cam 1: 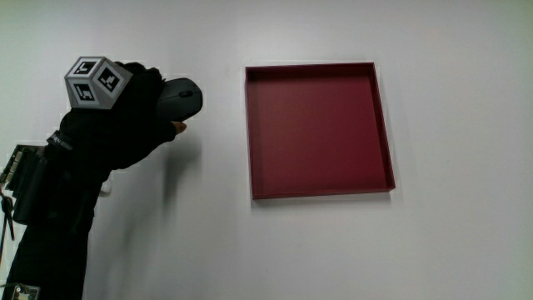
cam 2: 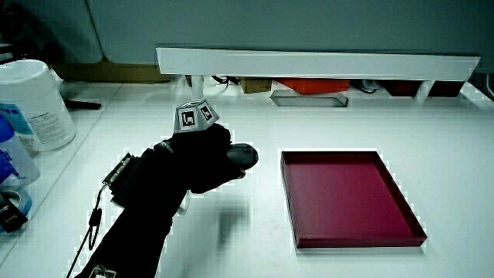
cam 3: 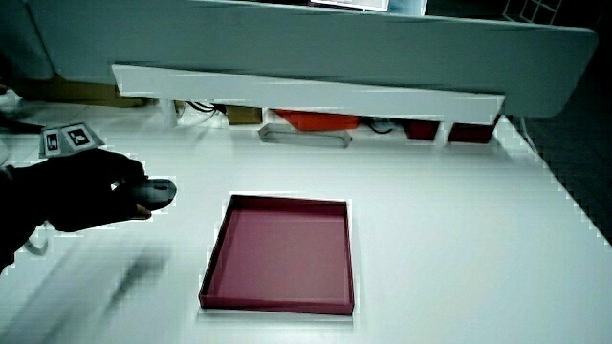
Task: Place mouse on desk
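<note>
The hand (cam 1: 158,108) in the black glove holds a dark grey mouse (cam 1: 185,97), its fingers curled around it. Hand and mouse are raised above the white table (cam 1: 450,250), beside the dark red tray (cam 1: 318,129), and a shadow lies on the table under them. In both side views the mouse (cam 2: 242,157) (cam 3: 157,192) sticks out of the hand (cam 2: 208,158) (cam 3: 105,191) toward the tray (cam 2: 347,199) (cam 3: 282,256). The patterned cube (cam 1: 93,82) sits on the back of the hand. Nothing lies in the tray.
A low white partition (cam 2: 316,62) runs along the table's edge farthest from the person, with orange and dark items under it. A white tub (cam 2: 31,104) and a blue bottle (cam 2: 6,154) stand near the table's edge beside the forearm.
</note>
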The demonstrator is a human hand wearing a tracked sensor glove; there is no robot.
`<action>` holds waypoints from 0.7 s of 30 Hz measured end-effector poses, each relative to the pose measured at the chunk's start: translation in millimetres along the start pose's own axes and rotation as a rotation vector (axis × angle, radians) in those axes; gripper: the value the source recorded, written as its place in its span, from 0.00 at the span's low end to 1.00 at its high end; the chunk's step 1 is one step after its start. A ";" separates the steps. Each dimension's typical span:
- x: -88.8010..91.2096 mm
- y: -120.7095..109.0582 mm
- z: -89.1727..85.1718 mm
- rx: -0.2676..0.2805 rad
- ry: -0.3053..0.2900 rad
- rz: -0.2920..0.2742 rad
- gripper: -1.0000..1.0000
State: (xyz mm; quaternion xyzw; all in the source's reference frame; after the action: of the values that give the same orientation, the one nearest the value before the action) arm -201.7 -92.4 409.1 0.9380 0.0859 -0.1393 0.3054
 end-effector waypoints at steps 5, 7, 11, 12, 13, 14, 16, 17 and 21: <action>-17.5 9.0 -17.8 -0.006 0.012 0.043 0.50; -21.5 12.6 -26.8 -0.048 -0.005 0.063 0.50; -29.8 19.1 -40.2 -0.069 0.004 0.077 0.50; -31.7 19.8 -42.8 -0.075 -0.005 0.085 0.50; -32.9 20.5 -44.7 -0.072 0.001 0.080 0.50; -33.0 20.5 -46.1 -0.079 0.005 0.090 0.50; -33.8 21.4 -50.0 -0.088 0.001 0.091 0.50; -33.0 21.3 -51.3 -0.095 0.005 0.107 0.50; -35.6 22.8 -57.9 -0.101 0.010 0.095 0.50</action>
State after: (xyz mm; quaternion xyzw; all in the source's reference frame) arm -217.7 -78.8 477.6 0.9252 0.0497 -0.1154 0.3581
